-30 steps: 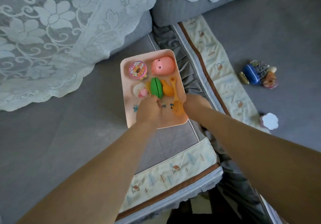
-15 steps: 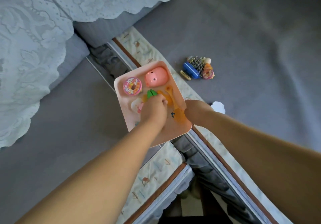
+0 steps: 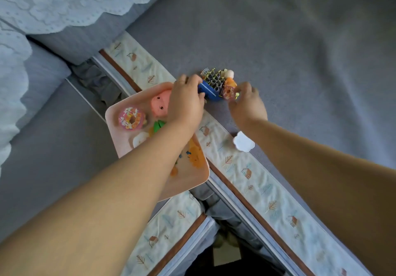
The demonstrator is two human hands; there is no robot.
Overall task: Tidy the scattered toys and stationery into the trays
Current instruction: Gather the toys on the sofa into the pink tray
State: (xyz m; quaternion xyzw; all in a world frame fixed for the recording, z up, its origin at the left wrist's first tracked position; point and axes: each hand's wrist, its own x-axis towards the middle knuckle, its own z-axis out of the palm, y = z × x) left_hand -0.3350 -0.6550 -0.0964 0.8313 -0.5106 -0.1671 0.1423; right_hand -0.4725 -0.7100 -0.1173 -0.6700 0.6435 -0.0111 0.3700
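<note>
A pink tray (image 3: 115, 112) lies on the grey sofa seat and holds a pink pig (image 3: 159, 104), a sprinkled donut (image 3: 131, 118), a green piece (image 3: 158, 125), a white toy (image 3: 139, 139) and an orange toy (image 3: 196, 156). My forearm hides part of it. Just past the tray, on the neighbouring cushion, sits a small pile: a blue toy (image 3: 209, 91), several binder clips (image 3: 214, 78), a white ball (image 3: 228, 73) and an orange donut toy (image 3: 229, 90). My left hand (image 3: 186, 102) grips the blue toy's near end. My right hand (image 3: 246, 102) pinches the orange donut toy from the right.
A white cloud-shaped piece (image 3: 243, 142) lies on the cushion edge below my right hand. Patterned trim (image 3: 252, 172) runs along the cushion edges, with a gap (image 3: 227, 254) between the seats. A lace cover (image 3: 64, 1) drapes over the sofa back at the upper left.
Both hands have left the tray and reached forward to the pile on the right cushion. The view has swung right, and the tray stays on the seat.
</note>
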